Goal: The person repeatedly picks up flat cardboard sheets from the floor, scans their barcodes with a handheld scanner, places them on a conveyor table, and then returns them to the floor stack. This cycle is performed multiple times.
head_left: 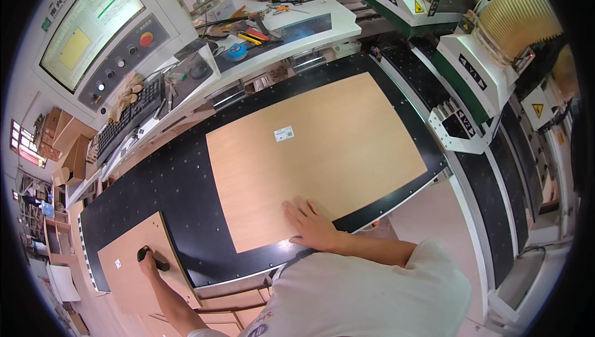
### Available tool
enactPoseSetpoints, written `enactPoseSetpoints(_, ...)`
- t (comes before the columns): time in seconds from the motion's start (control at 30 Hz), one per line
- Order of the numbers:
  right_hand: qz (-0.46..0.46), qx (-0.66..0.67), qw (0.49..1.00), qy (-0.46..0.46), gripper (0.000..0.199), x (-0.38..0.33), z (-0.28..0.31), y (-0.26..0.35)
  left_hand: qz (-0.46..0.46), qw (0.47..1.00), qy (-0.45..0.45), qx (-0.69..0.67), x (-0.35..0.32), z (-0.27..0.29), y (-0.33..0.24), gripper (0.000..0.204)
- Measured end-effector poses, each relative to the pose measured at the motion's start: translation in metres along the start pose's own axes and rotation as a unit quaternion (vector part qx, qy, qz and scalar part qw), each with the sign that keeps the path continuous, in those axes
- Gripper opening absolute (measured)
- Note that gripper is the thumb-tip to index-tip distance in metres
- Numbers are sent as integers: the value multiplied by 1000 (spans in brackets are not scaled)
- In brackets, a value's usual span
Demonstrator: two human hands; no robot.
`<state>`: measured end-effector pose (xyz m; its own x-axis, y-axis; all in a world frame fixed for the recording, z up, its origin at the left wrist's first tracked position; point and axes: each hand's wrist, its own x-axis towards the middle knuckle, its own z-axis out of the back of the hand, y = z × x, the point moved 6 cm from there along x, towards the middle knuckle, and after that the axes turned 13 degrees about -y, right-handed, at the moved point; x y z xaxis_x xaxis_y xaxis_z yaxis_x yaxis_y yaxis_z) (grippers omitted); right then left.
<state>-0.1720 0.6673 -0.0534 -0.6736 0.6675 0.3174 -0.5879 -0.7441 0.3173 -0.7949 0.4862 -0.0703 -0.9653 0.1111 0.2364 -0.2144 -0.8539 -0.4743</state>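
A large light-brown wood panel (322,151) lies flat on the black dotted work table, with a small white label (284,133) near its far edge. My right hand (313,225) rests on the panel's near edge, fingers spread and holding nothing. At the lower left, my left hand (147,266) is closed round a black handheld device (155,259), whose exact kind is hard to make out. That device is over a smaller wood panel (133,275), which bears a white label (118,264) and overhangs the table's near edge.
Beyond the black table (180,182) stands a control console with a lit screen (93,24) and a keyboard (130,117). A white bench (338,17) carries pliers, cutters and blue tape (237,51). Machine heads with a ribbed hose (520,17) rise at the right.
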Motion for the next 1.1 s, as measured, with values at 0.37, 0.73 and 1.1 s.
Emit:
enactPoseSetpoints(0.37,-46,-39,996,-62,90,63,3,-93,112,987,62,-101,-44,-10,-4,52)
enactPoseSetpoints(0.73,-47,-62,995,-62,94,53,53,-200,96,986,73,-118,-69,-17,9,45)
enactPoseSetpoints(1.1,-74,-46,992,-86,97,27,72,-247,71,985,95,-128,-133,-17,-21,45)
